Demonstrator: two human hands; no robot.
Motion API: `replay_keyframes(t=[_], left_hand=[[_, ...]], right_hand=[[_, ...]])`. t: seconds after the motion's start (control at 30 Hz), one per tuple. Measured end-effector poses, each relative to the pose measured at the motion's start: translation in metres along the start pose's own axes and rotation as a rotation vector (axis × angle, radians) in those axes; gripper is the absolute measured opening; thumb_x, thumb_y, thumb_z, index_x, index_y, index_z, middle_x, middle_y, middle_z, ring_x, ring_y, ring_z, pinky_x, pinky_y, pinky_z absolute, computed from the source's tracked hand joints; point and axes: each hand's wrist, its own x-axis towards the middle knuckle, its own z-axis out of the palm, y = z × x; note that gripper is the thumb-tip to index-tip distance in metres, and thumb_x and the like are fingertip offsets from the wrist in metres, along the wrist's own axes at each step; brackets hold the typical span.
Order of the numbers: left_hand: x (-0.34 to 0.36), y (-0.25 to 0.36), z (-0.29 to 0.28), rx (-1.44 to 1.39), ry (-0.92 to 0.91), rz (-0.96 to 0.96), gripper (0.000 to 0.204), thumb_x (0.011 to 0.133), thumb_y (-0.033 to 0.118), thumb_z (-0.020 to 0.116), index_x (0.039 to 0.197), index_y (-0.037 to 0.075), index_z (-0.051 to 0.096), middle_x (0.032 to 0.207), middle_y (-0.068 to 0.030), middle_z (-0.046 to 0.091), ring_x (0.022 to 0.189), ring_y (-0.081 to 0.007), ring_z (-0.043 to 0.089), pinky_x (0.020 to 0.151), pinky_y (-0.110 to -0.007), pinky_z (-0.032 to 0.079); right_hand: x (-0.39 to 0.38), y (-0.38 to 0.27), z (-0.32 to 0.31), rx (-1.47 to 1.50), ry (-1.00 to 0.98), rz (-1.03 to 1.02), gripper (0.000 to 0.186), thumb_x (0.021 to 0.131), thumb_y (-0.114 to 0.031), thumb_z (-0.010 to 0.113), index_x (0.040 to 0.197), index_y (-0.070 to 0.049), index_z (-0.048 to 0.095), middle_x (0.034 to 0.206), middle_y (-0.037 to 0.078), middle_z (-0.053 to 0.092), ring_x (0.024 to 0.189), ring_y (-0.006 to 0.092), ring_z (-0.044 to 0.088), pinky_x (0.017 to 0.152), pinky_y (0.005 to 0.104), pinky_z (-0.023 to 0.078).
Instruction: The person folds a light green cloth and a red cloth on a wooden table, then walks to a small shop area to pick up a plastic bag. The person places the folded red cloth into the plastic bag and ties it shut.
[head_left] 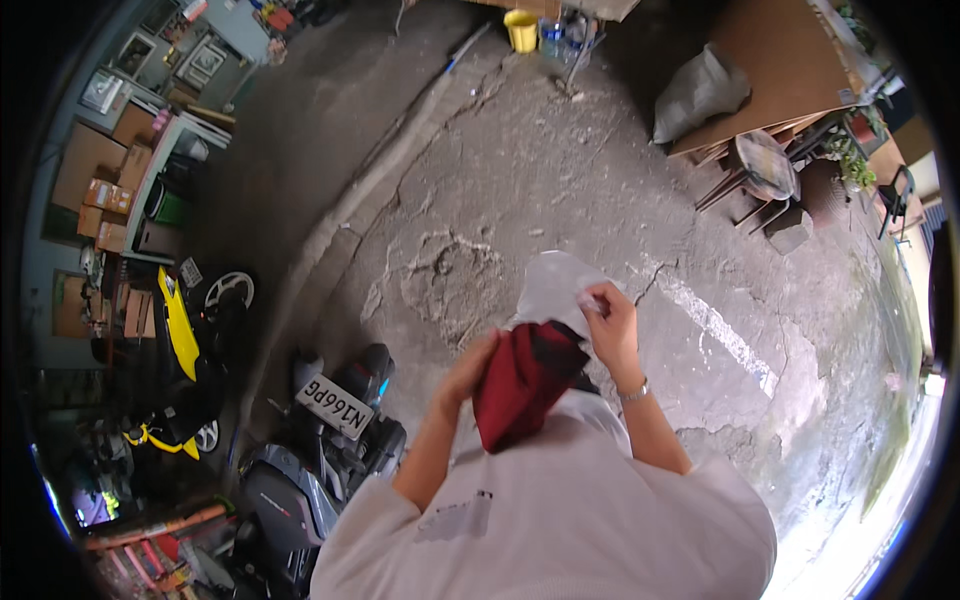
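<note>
In front of my chest my left hand (467, 370) is closed on the left side of a dark red and black folded cloth (525, 385). The cloth hangs down at a tilt, and its exact kind is not clear. My right hand (613, 325), with a silver band at the wrist, pinches the edge of a pale, see-through plastic bag (556, 285). That bag stands just beyond the cloth's upper edge; whether the two touch is hard to tell. The fingertips of my left hand are partly hidden by the cloth.
A parked motorcycle (340, 408) stands close on my left, with a yellow and black one (180, 330) farther left. Cracked concrete floor (450, 200) spreads ahead. Stools (762, 165), a grey sack (700, 92) and cardboard (790, 65) are far right; a yellow bucket (521, 32) is far ahead.
</note>
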Motion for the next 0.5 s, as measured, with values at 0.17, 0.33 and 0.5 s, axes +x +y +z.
replay_keyframes(t=[0.17, 0.33, 0.5], left_hand=[[0.057, 0.080, -0.027, 0.146, -0.334, 0.082, 0.068, 0.075, 0.020, 0.084, 0.133, 0.001, 0.055, 0.122, -0.0031, 0.065, 0.112, -0.0134, 0.059, 0.102, -0.031, 0.044], [0.131, 0.167, -0.001, 0.239, -0.282, 0.060, 0.067, 0.078, 0.017, 0.081, 0.136, 0.001, 0.052, 0.123, -0.0032, 0.064, 0.114, -0.0137, 0.058, 0.104, -0.033, 0.043], [0.212, 0.237, 0.017, 0.286, -0.468, 0.213, 0.084, 0.081, 0.022, 0.079, 0.149, 0.000, 0.033, 0.145, -0.0099, 0.045, 0.134, -0.0172, 0.041, 0.114, -0.034, 0.031]], right_hand=[[0.125, 0.008, 0.002, 0.171, -0.294, 0.131, 0.009, 0.094, -0.007, 0.059, 0.096, 0.000, 0.064, 0.073, 0.002, 0.061, 0.067, 0.0090, 0.055, 0.062, 0.0265, 0.046], [0.259, -0.035, 0.025, -0.084, -0.312, -0.249, 0.019, 0.091, -0.022, 0.065, 0.087, -0.004, 0.066, 0.070, 0.011, 0.066, 0.058, 0.0258, 0.063, 0.057, 0.0356, 0.048], [0.384, -0.067, 0.067, -0.449, -0.338, -0.680, 0.029, 0.086, -0.031, 0.071, 0.070, -0.008, 0.061, 0.057, 0.010, 0.058, 0.055, 0.0329, 0.060, 0.051, 0.0400, 0.046]])
